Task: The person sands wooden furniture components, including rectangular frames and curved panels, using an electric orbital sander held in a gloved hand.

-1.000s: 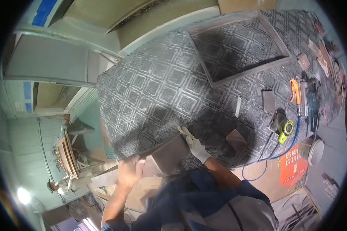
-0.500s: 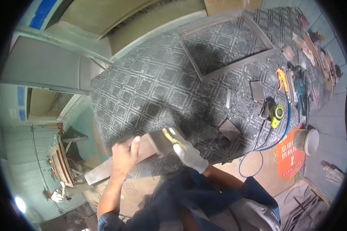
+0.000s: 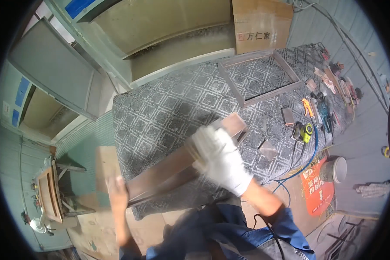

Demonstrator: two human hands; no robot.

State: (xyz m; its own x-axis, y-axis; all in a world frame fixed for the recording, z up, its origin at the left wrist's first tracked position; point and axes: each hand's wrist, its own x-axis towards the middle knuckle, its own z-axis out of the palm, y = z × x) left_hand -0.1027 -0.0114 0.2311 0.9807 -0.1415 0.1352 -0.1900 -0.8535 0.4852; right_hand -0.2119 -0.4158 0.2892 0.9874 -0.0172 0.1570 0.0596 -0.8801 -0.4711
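Note:
A long brown wooden piece (image 3: 162, 171), boxy in section, lies slantwise over the near edge of a table covered in grey patterned cloth. At its left end is my bare left hand (image 3: 118, 195), closed on that end, its fingers slightly blurred. My right hand (image 3: 221, 162), in a white glove, lies over the piece toward its far right end. Motion smears the gloved fingers, and a yellowish-brown blur shows at their edge; I cannot make out what it is. Past the glove, the piece's right end shows a dark hollow side.
On the patterned cloth (image 3: 160, 117) lie a rectangular wooden frame (image 3: 242, 103), small brown blocks (image 3: 268, 149), a yellow-green sander (image 3: 307, 132), an orange-handled tool (image 3: 307, 107) and a teal power tool (image 3: 324, 115). A blue hose (image 3: 310, 158) hangs near a white bucket (image 3: 333, 170). Another person (image 3: 41, 224) is far left.
The wooden piece has turned and shifted, its right end now reaching farther onto the cloth. My right hand has moved right and forward; my left has slid down-left to the end. The view has tilted.

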